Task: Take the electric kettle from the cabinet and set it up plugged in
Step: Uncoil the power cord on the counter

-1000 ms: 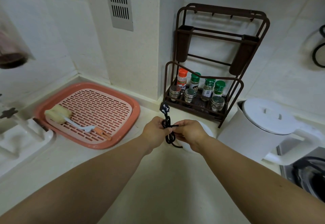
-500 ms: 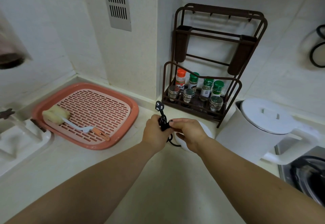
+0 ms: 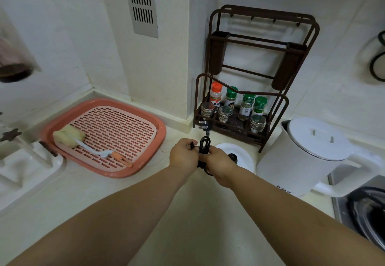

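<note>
A white electric kettle (image 3: pixel 300 157) with a white lid stands on the counter at the right, handle pointing right. Its round white base (image 3: pixel 239 155) lies on the counter just left of it, partly behind my right hand. The base's black cord (image 3: pixel 205 143) is bundled in loops, and its plug (image 3: pixel 203 125) sticks up above my hands. My left hand (image 3: pixel 183 153) pinches the tie around the bundle from the left. My right hand (image 3: pixel 218 162) grips the looped cord from the right.
A brown wire rack (image 3: pixel 260 73) with several spice jars stands in the corner behind the base. A pink draining tray (image 3: pixel 152 153) with a sponge brush (image 3: pixel 83 141) lies at left. A white soap holder (image 3: pixel 25 163) sits far left, a stove edge (image 3: pixel 358 207) at right.
The plug has tipped and shifted slightly as my hands work the tie on the cord bundle. The base shows more from behind my right hand.
</note>
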Motion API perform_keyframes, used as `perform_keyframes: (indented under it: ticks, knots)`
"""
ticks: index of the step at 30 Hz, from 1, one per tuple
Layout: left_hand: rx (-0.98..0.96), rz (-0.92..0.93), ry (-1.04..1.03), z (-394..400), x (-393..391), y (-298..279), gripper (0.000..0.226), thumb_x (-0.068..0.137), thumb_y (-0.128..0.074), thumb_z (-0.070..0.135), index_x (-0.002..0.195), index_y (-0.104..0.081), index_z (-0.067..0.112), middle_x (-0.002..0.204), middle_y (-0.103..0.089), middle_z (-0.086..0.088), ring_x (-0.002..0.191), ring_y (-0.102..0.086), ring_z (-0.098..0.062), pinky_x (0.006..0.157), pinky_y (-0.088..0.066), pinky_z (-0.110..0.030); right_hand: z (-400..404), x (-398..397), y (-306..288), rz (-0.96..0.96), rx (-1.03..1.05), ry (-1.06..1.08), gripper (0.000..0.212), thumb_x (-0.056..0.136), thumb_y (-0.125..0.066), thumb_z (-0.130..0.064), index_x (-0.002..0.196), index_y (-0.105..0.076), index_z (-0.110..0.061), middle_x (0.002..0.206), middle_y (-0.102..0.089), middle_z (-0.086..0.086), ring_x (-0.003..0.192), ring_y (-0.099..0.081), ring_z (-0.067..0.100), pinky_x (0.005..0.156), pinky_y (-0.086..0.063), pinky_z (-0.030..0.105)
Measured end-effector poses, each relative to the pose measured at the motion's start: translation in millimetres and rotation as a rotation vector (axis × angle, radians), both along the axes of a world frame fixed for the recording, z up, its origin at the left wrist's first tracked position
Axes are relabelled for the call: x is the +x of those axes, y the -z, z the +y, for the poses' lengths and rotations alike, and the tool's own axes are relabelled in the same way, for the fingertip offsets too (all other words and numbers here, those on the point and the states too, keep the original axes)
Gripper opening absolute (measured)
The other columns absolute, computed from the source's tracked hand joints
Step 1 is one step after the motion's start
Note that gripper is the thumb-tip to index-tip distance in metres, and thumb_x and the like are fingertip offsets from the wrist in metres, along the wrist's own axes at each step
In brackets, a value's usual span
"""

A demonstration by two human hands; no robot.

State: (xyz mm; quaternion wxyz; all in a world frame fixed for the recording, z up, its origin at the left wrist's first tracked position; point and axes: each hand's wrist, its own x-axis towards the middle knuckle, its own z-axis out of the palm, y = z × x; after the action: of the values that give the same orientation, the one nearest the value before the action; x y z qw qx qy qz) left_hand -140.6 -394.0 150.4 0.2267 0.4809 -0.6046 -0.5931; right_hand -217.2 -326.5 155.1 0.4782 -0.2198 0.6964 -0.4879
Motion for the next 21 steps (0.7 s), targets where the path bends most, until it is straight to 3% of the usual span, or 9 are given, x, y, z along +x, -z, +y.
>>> perform_keyframes:
  ticks: [4,7,10,13,16,18,21]
  knots:
    - [0.037,-0.009,-0.005,-12,8,4,0.026,0.089,-0.052,-0.002,0.077,-0.054,0.020,0.089,-0.064,-0.011,0.076,-0.061,-0.025,0.081,-0.054,-0.038,1,-3,-6,-0.126,-0.061,-0.008,0.024,0.090,-0.039,0.005,0.107,-0.055,-0.003,0.088,-0.061,0.015,0.077,-0.058,0.023,0.081,-0.046,0.030]
    - [0.047,-0.051,-0.014,-21,8,6,0.020,0.088,-0.054,-0.001,0.076,-0.054,0.015,0.072,-0.061,-0.009,0.062,-0.058,-0.021,0.076,-0.054,-0.036,0,-5,-9,-0.243,-0.108,0.031,0.030,0.087,-0.035,0.010,0.105,-0.054,-0.004,0.067,-0.058,0.011,0.064,-0.058,0.020,0.076,-0.049,0.028]
    - [0.018,-0.159,-0.060,-31,9,6,0.018,0.085,-0.054,0.000,0.076,-0.053,0.015,0.080,-0.063,-0.012,0.075,-0.063,-0.029,0.076,-0.054,-0.035,-1,-5,-9,-0.345,-0.132,0.101,0.032,0.082,-0.036,0.012,0.100,-0.058,-0.003,0.054,-0.055,0.008,0.052,-0.051,0.017,0.070,-0.050,0.029]
    - [-0.093,-0.332,-0.122,-43,18,5,0.012,0.081,-0.058,0.002,0.090,-0.057,0.009,0.084,-0.058,-0.009,0.088,-0.060,-0.032,0.080,-0.050,-0.037,0,-11,-9,-0.335,-0.118,0.210,0.025,0.084,-0.038,0.008,0.095,-0.058,-0.004,0.060,-0.047,0.010,0.057,-0.048,0.019,0.067,-0.051,0.028]
    - [-0.195,-0.479,-0.053,-49,27,4,0.022,0.081,-0.063,0.008,0.102,-0.058,0.006,0.097,-0.061,-0.014,0.095,-0.059,-0.033,0.085,-0.052,-0.039,0,-17,-5,-0.333,-0.103,0.245,0.014,0.090,-0.043,0.002,0.094,-0.056,-0.004,0.065,-0.049,0.010,0.060,-0.051,0.019,0.076,-0.051,0.032]
    - [-0.241,-0.541,0.016,-49,29,6,0.024,0.081,-0.065,0.009,0.104,-0.058,0.005,0.100,-0.062,-0.014,0.095,-0.061,-0.033,0.084,-0.053,-0.038,-3,-15,1,-0.321,-0.053,0.208,0.008,0.091,-0.049,-0.005,0.089,-0.056,-0.004,0.064,-0.053,0.009,0.061,-0.053,0.020,0.081,-0.048,0.034]
    - [-0.254,-0.614,0.110,-44,32,11,0.016,0.082,-0.061,0.009,0.097,-0.061,0.006,0.087,-0.059,-0.007,0.091,-0.061,-0.029,0.077,-0.049,-0.032,-6,-7,14,-0.174,0.033,0.076,0.012,0.093,-0.050,-0.013,0.084,-0.056,-0.008,0.063,-0.057,0.007,0.064,-0.053,0.020,0.072,-0.041,0.030]
